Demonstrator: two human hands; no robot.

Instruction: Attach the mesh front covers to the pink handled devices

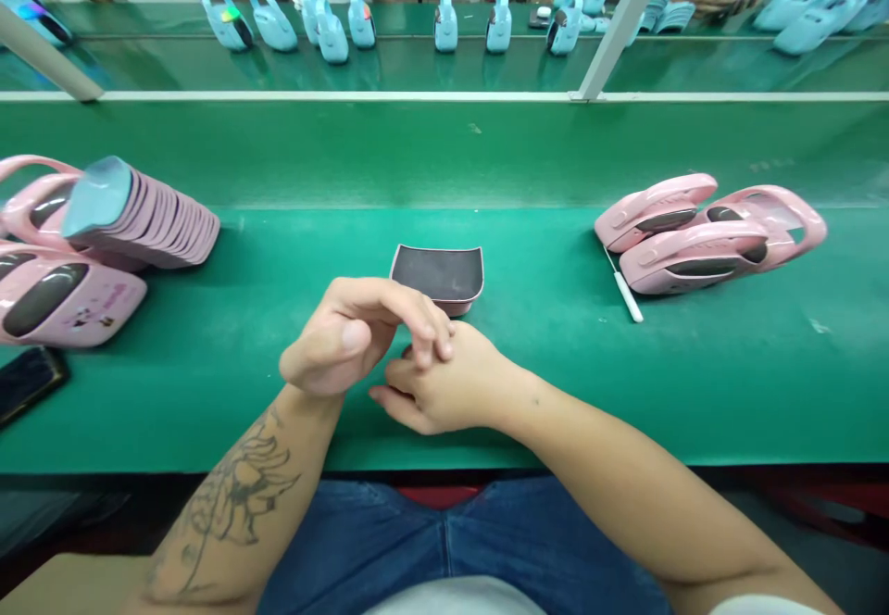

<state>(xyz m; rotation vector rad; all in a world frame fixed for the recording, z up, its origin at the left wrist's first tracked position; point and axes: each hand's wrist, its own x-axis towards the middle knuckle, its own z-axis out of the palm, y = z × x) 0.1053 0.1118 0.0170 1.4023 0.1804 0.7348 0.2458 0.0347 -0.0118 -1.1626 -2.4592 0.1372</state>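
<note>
My left hand point(361, 332) is held above the bench with its fingers bent and apart from the thumb. Its fingertips touch the back of my right hand point(448, 379), and nothing shows in its grasp. Loosely curled, my right hand has its thumb and forefinger apart. I see no object in it, though some of its fingers are hidden. Just beyond both hands lies a curved panel point(437, 270) with a dark grey inside face and a pinkish edge. My left fingers cover a part of its near side.
On the left are a stack of pink curved panels point(163, 221) topped by a blue one, pink handled housings point(76, 295) and a phone point(28, 382). More pink housings point(701, 249) and a white-handled thin tool point(627, 295) lie right. Blue housings point(444, 22) line the shelf; people work behind it.
</note>
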